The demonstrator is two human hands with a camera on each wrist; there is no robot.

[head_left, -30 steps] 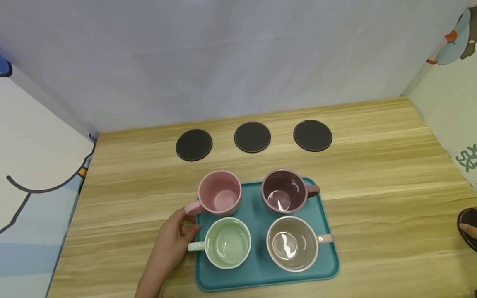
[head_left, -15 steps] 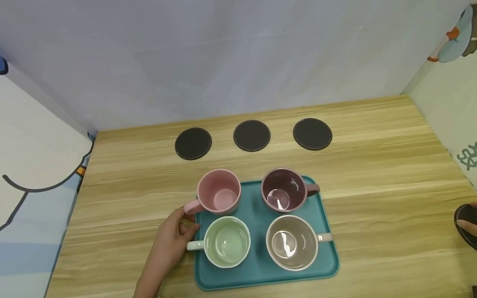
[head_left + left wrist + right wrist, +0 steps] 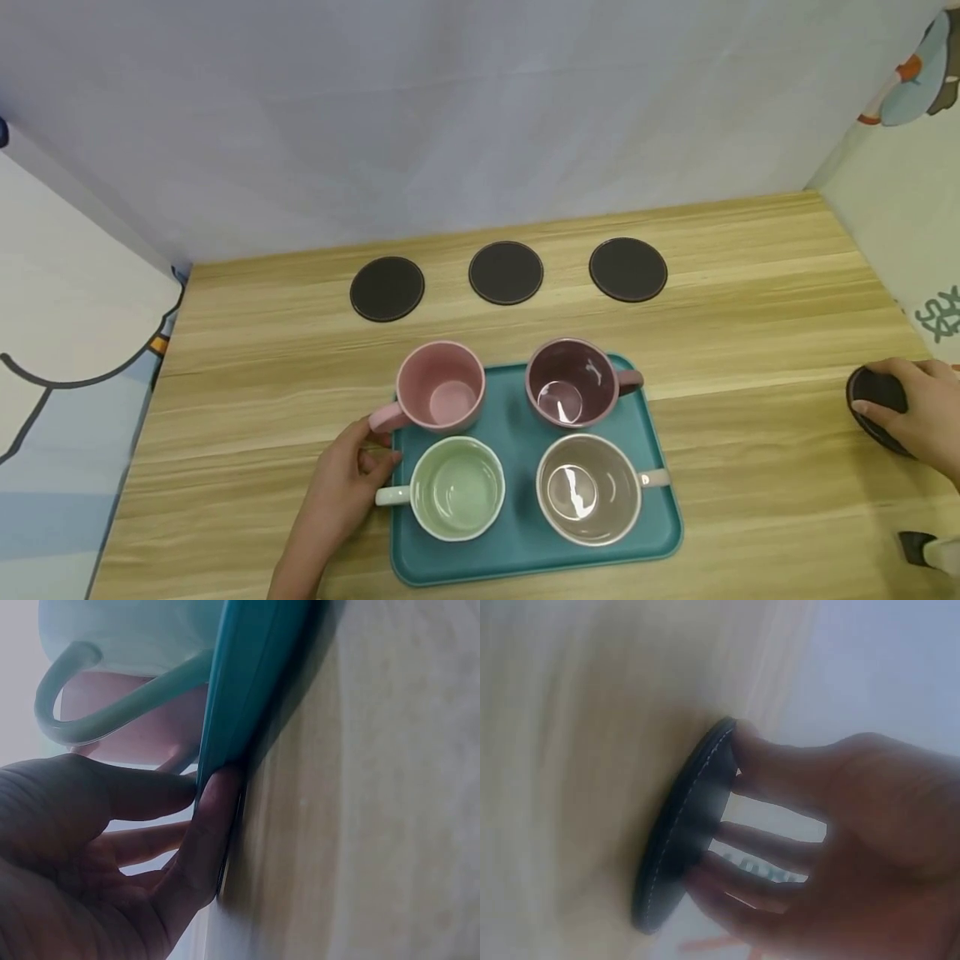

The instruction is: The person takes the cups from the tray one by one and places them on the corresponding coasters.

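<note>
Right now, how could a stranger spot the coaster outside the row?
Find the teal tray, then look right. There the right hand grips the coaster. Three more coasters lie in a row behind the tray; only this one is held.

Bare left hand [image 3: 341, 483], slim bare forearm [image 3: 305, 550], bare right hand [image 3: 924, 412]

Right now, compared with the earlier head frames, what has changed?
The right hand, holding a black coaster, has moved left and forward, from barely showing at the picture's right edge to mostly in view. Nothing was visibly taken up or let go. The left hand still holds the left edge of the tray; the four mugs and three other coasters stay put.
</note>
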